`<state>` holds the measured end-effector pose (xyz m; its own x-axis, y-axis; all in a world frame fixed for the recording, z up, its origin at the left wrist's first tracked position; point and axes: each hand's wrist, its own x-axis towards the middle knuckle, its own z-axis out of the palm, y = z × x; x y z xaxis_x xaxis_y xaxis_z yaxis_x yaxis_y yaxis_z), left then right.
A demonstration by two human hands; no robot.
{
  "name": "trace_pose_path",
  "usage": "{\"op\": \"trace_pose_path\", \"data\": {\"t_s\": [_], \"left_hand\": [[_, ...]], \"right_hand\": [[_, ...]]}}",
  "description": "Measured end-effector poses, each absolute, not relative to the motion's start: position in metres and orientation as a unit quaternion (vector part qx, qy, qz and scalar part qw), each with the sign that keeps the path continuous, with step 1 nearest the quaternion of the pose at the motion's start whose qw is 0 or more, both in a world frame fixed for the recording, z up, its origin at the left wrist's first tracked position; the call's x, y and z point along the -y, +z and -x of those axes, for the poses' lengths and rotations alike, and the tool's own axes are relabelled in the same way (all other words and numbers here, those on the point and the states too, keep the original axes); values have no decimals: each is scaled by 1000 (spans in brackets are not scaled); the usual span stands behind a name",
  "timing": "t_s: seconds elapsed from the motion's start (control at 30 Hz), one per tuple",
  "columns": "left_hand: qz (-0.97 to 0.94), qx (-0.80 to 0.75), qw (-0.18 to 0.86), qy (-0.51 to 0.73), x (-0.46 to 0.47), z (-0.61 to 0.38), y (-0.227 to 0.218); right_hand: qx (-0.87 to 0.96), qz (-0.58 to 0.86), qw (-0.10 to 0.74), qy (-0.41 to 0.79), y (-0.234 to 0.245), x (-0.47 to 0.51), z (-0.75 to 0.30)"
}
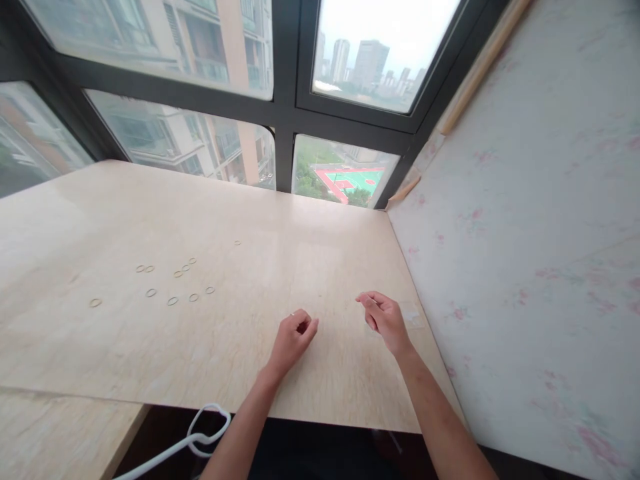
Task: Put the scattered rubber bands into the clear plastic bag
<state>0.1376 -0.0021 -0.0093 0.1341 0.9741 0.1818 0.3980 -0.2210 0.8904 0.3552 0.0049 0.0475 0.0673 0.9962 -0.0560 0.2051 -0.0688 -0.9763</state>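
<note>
My left hand (294,339) rests low over the pale marble-patterned surface with its fingers curled in and the thumb along them. A small bright glint shows on one of its fingers. What the curled fingers hold, if anything, is hidden. To its right, my right hand (386,321) is closed, with the index finger and thumb pinched together at the left. Nothing I can name shows in that pinch. Beside and partly under this hand lies a flat, clear plastic piece (412,315). Several thin, pale rings (173,301) lie scattered to the left, apart from both hands.
One ring (237,243) lies farther back. A white cable (165,457) loops below the front edge of the marble-patterned surface (240,360). Dark-framed windows (285,120) stand behind; a flower-patterned wall (530,220) borders the right side.
</note>
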Motion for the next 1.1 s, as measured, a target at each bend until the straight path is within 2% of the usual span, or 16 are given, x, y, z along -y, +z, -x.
{"op": "trace_pose_path", "data": {"t_s": [0.17,0.47,0.7,0.83,0.97,1.1], "left_hand": [[-672,-516,343,406,2,-138,-9],[-657,-530,348,406,2,-138,-4],[-657,-525,350,412,2,-138,-8],[-662,-518,344,418,6,-137,-8],[-653,-514,365,420,13,-131,-5],[-624,-528,383,431,12,-104,-1]], "right_hand": [[540,690,404,261,32,36,-393],[607,702,342,147,23,50,-403],[649,636,396,134,15,68,-408],[692,595,372,169,1,80,-398],[736,569,332,153,-10,88,-391],[734,569,340,147,-12,88,-392]]}}
